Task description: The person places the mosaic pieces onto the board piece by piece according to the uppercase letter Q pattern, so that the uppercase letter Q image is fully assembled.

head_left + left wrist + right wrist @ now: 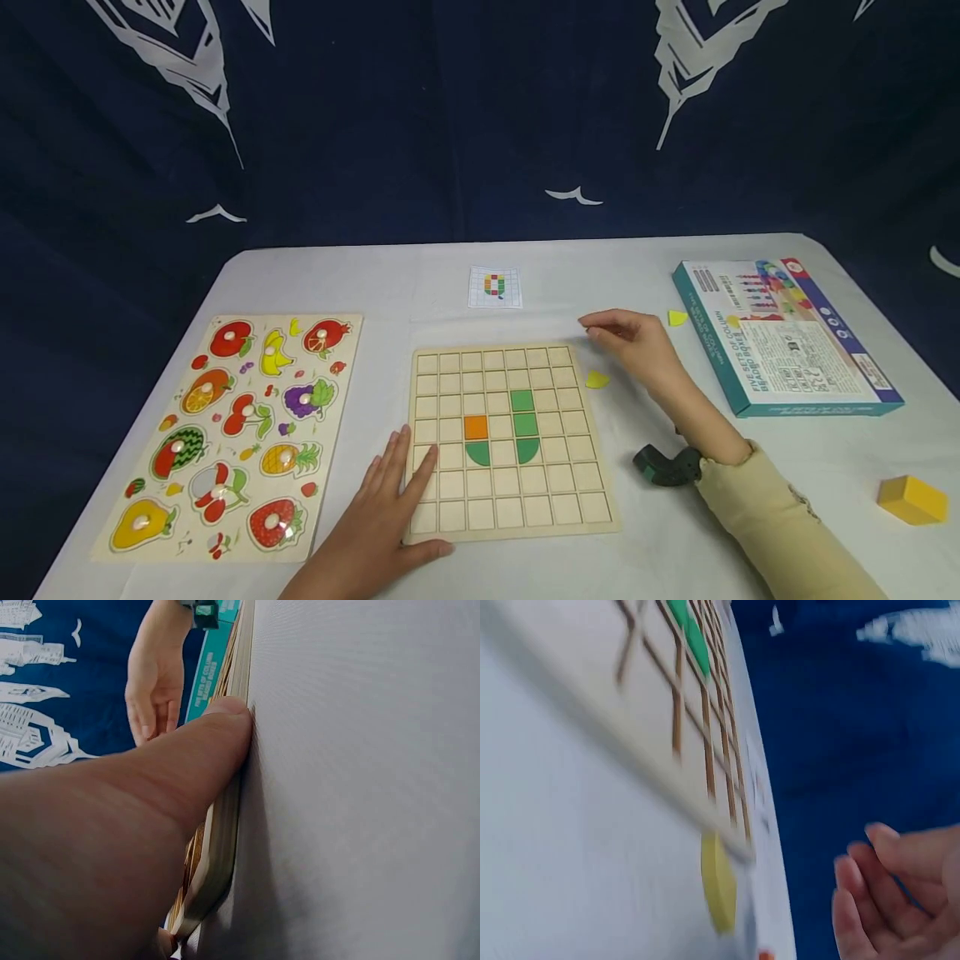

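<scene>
The wooden grid board [495,523] holds an orange square [476,427], two green squares [526,425] and two rounded green pieces [528,450]. My left hand [378,521] rests along its left side with fingers spread; the thumb [217,739] touches the front edge. Beyond the board's back right corner is my right hand [633,342], raised, with fingers loosely bent. No piece shows between its fingers [862,892] and thumb. A yellow piece [597,380] [720,889] lies just right of the board, and another [677,317] lies farther back, beside the box.
A fruit puzzle board [251,417] lies at the left. Behind the grid board is a small pattern card [495,287]. A flat teal-edged box [787,342] lies at the right, with a yellow block [912,500] nearer the front. Dark patterned cloth hangs behind the table.
</scene>
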Demonstrator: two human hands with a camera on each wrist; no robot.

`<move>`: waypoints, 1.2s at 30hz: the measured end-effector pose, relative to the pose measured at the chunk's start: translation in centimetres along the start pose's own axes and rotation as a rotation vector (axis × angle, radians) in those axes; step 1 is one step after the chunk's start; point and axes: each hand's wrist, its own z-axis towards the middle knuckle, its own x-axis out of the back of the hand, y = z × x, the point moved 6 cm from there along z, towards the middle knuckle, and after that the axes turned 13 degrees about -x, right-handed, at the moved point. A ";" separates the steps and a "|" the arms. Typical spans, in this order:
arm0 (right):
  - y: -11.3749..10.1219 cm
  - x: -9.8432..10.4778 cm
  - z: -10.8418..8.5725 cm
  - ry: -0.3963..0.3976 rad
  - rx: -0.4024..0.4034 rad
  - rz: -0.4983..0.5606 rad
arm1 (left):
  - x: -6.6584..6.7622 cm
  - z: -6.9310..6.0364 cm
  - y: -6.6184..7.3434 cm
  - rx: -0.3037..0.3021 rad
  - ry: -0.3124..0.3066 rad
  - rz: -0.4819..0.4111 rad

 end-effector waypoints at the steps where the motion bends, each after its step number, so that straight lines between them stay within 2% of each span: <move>1: 0.8 0.7 0.5 0.039 -0.024 0.011 | 0.0 0.0 0.0 0.000 0.000 0.001; 5: 2.9 2.1 1.6 0.124 -0.127 0.033 | -0.1 0.0 0.0 -0.003 0.000 0.005; 9: 3.6 1.9 2.1 0.113 -0.155 -0.050 | -0.1 0.0 0.0 -0.001 0.002 0.006; 12: 3.6 1.5 2.3 0.102 -0.106 -0.144 | -0.1 0.0 0.0 0.003 -0.002 0.004; 15: 3.7 1.3 2.3 0.123 -0.071 -0.198 | 0.0 0.0 0.0 0.007 -0.004 0.001; 24: 3.8 1.4 2.2 0.180 -0.058 -0.260 | 0.0 -0.1 0.1 0.011 0.001 -0.001; 36: 3.7 0.9 2.1 0.175 0.000 -0.256 | 0.0 0.0 0.0 0.009 -0.006 0.005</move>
